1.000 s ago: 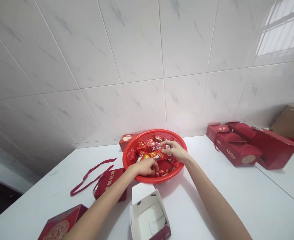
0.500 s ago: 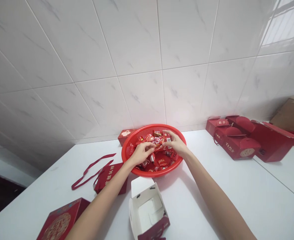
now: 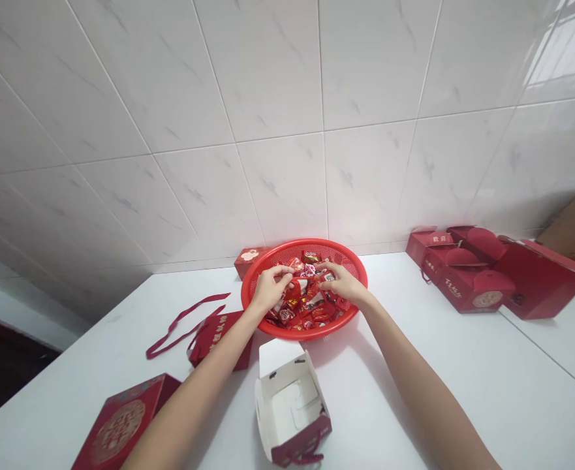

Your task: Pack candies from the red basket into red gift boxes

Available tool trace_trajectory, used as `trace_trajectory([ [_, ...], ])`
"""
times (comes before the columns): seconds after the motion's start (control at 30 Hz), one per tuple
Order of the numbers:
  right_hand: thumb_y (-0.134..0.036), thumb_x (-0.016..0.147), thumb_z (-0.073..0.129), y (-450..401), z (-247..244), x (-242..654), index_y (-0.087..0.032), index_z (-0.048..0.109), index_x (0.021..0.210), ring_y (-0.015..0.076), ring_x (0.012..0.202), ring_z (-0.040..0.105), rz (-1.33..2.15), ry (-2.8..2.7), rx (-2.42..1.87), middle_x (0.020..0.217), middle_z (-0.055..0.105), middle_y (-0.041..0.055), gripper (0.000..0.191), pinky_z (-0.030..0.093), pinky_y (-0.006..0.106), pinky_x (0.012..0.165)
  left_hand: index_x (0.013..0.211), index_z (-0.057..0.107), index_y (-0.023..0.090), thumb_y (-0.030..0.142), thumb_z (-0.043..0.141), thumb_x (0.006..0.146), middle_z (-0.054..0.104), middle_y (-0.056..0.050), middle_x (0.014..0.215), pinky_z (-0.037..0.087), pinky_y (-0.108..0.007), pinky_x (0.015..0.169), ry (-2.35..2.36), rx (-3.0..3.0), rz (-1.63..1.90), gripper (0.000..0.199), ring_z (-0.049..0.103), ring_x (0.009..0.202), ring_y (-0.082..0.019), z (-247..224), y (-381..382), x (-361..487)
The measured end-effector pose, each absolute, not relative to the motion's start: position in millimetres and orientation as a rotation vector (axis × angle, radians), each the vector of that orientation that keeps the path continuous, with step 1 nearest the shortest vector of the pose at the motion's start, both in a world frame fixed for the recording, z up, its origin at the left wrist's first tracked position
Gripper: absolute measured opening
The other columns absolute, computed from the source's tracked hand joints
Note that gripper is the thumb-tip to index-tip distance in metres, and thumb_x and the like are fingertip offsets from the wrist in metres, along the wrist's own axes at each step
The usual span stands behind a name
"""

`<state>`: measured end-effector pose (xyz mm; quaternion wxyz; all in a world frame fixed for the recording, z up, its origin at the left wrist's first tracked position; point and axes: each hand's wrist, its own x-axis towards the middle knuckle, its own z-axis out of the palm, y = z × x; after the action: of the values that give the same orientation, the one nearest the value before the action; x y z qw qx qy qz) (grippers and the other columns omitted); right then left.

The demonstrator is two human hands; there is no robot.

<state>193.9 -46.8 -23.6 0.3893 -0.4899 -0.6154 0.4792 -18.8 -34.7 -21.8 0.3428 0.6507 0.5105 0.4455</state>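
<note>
A red plastic colander (image 3: 360,277) holds a heap of red-wrapped candies (image 3: 311,313). Over its left side, my left hand (image 3: 271,288) pinches one red-wrapped candy (image 3: 297,287) between thumb and fingers. My right hand (image 3: 342,283) reaches in over the right side, its thumb and fingers apart near the candies, with nothing visibly gripped. In front of the colander stands a small gift box (image 3: 294,408) with its flap raised, white inside and dark red outside; its inside shows no candies.
A dark red box with a ribbon (image 3: 218,333) lies to the left, and a larger red box (image 3: 125,424) sits nearer. Behind the colander is a small red box (image 3: 248,260). Several red gift boxes (image 3: 468,274) and a cardboard box (image 3: 574,225) stand right, along the tiled wall (image 3: 277,189).
My left hand has lifted slightly and drawn left, with a red-wrapped candy now visible at its fingertips. My right hand's fingers have shifted a little. The view has moved slightly.
</note>
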Motion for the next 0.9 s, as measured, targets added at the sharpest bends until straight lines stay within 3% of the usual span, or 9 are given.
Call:
trace_trajectory([
  [0.1, -0.008, 0.067, 0.062, -45.3, -23.7, 194.4, -0.02, 0.067, 0.111, 0.0235, 0.114, 0.06, 1.16, -1.584, -1.189, 0.121, 0.066, 0.0057, 0.046, 0.051, 0.033, 0.092, 0.087, 0.069, 0.016, 0.044, 0.073, 0.071, 0.072, -0.003, 0.08, 0.056, -0.032, 0.07, 1.196, 1.639, 1.199, 0.032, 0.069, 0.066, -0.018, -19.2, -35.6, -18.8],
  [0.3, -0.015, 0.064, 0.069, -50.5, -17.0, 195.0, -0.024, 0.071, 0.108, 0.0194, 0.078, 0.064, 1.381, -1.553, -1.073, 0.099, 0.07, 0.001, 0.044, 0.054, 0.032, 0.07, 0.097, 0.066, 0.015, 0.048, 0.08, 0.069, 0.071, -0.004, 0.094, 0.059, -0.036, 0.081, 1.01, 1.554, 1.184, 0.045, 0.072, 0.076, -0.019, -15.7, -40.8, -17.8],
  [0.53, -0.031, 0.063, 0.07, -42.2, -26.5, 192.2, -0.021, 0.066, 0.087, 0.0185, 0.075, 0.062, 1.211, -1.298, -1.075, 0.079, 0.065, -0.0015, 0.026, 0.051, 0.03, 0.067, 0.118, 0.061, 0.016, 0.041, 0.074, 0.077, 0.067, -0.007, 0.107, 0.056, -0.038, 0.089, 1.026, 1.666, 1.067, 0.049, 0.071, 0.091, -0.021, -26.3, -34.9, -17.1],
  [0.73, -0.037, 0.061, 0.073, -40.9, -26.6, 192.8, -0.022, 0.063, 0.079, 0.0187, 0.073, 0.061, 1.148, -1.214, -1.012, 0.077, 0.066, -0.0009, 0.026, 0.05, 0.031, 0.067, 0.116, 0.068, 0.016, 0.04, 0.068, 0.083, 0.072, -0.009, 0.115, 0.051, -0.035, 0.094, 1.107, 2.058, 0.423, 0.041, 0.066, 0.106, -0.026, -28.5, -37.3, -12.3],
  [0.9, -0.04, 0.057, 0.077, -39.9, -27.0, 192.4, -0.023, 0.063, 0.083, 0.0193, 0.074, 0.063, 1.21, -1.025, -0.953, 0.081, 0.068, -0.0009, 0.033, 0.05, 0.03, 0.063, 0.105, 0.075, 0.017, 0.034, 0.067, 0.079, 0.074, -0.006, 0.097, 0.048, -0.027, 0.076, 1.018, 2.321, -0.193, 0.032, 0.067, 0.089, -0.023, -24.1, -41.3, -9.0],
])
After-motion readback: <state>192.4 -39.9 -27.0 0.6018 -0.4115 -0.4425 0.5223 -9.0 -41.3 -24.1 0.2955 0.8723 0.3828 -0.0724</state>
